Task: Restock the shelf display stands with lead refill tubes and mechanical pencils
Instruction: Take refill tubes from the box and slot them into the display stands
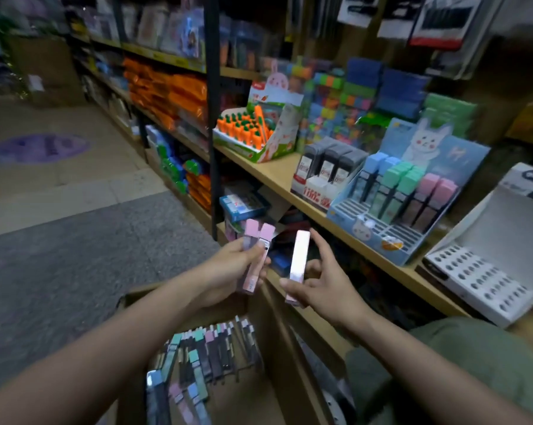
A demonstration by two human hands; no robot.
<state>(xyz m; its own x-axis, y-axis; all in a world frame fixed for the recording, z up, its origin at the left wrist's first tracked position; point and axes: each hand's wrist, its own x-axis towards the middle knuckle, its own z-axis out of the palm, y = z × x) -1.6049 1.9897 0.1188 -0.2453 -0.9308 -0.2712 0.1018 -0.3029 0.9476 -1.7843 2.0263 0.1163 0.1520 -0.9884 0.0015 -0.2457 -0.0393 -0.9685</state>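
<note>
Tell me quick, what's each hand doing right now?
Left hand: gripping two pink-capped refill tubes.
Right hand: pinching one pink refill tube by its sides.

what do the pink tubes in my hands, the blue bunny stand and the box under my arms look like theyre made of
Pink lead refill tubes: likely plastic, with opaque matte pink caps; the one in the right hand shows a smooth glossy face catching light.
Blue display stand: probably printed cardboard, with a flat folded backboard and cut slots.
Box: corrugated cardboard by its look, plain brown and matte, with a raw-edged wall.
</note>
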